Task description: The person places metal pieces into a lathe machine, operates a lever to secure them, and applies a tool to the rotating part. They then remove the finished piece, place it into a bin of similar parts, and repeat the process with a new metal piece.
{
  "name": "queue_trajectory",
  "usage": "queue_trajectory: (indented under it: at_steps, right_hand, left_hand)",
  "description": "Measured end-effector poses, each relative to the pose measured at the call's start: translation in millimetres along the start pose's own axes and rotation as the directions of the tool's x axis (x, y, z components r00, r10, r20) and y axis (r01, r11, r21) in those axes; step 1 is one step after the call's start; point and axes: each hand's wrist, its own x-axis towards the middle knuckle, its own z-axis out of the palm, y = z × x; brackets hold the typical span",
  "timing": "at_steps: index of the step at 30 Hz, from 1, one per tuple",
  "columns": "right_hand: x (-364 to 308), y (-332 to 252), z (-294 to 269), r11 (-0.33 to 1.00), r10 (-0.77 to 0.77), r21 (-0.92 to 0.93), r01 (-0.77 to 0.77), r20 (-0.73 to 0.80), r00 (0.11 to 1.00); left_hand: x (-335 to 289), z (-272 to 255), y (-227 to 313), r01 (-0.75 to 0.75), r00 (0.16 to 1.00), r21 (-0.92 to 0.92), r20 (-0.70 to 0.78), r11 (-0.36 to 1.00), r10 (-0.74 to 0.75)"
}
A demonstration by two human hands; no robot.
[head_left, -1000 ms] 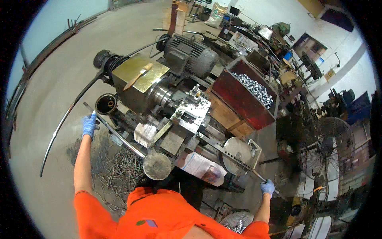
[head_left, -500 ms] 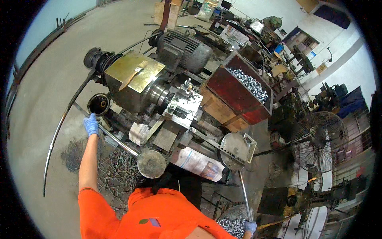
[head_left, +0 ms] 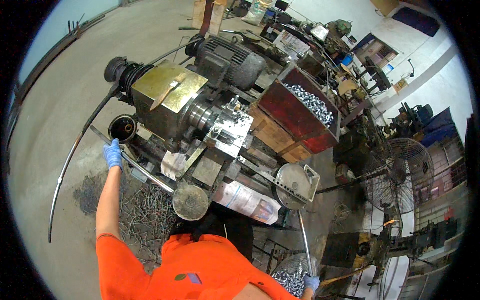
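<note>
My left hand (head_left: 113, 154), in a blue glove, is closed around a long metal lever (head_left: 147, 174) at the machine's left front. Beside that hand is a dark round cup (head_left: 123, 129). My right hand (head_left: 311, 283), also gloved in blue, is wrapped around the lower end of a second metal bar (head_left: 304, 232) that slopes down from a round disc (head_left: 292, 182). Between the two levers stands the lathe-like machine, with a shiny spindle (head_left: 201, 117) facing a metal slide block (head_left: 231, 135). Any workpiece at the spindle is too small to make out.
A brush (head_left: 167, 95) lies on the brass-coloured cover (head_left: 187, 82); a motor (head_left: 230, 60) sits behind. Small metal parts fill a red bin (head_left: 295, 117) and a basket (head_left: 290, 281). Metal shavings (head_left: 147, 217) cover the floor by my left arm. A large fan (head_left: 397, 175) stands right.
The whole view has shifted very slightly. Both hands keep their hold on the levers, with no clear movement of the machine.
</note>
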Motion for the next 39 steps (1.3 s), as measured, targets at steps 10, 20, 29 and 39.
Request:
queue_trajectory:
  at_steps: [10, 20, 29, 39]
  right_hand:
    - [0.6, 1.2, 3.8, 0.999, 0.039, 0.007, -0.039, 0.031, 0.999]
    - [3.4, 2.3, 10.3, 1.0, 0.001, -0.008, -0.001, -0.012, 1.0]
    - [3.6, 3.9, 9.0, 0.997, 0.049, -0.068, -0.043, 0.087, 0.995]
    - [16.3, 22.6, 38.7, 0.994, -0.041, -0.095, 0.046, 0.053, 0.998]
  left_hand:
    - [-9.5, 0.0, 7.6, 0.001, 1.0, -0.035, -0.013, 0.999, -0.002]
    - [1.8, 4.4, -10.2, -0.048, 0.996, -0.057, -0.078, 0.997, 0.044]
    - [-4.0, 8.2, -6.7, -0.05, 0.999, -0.218, -0.014, 0.975, 0.048]
    - [1.4, -4.9, -0.4, -0.056, 0.998, -0.215, 0.01, 0.975, 0.06]
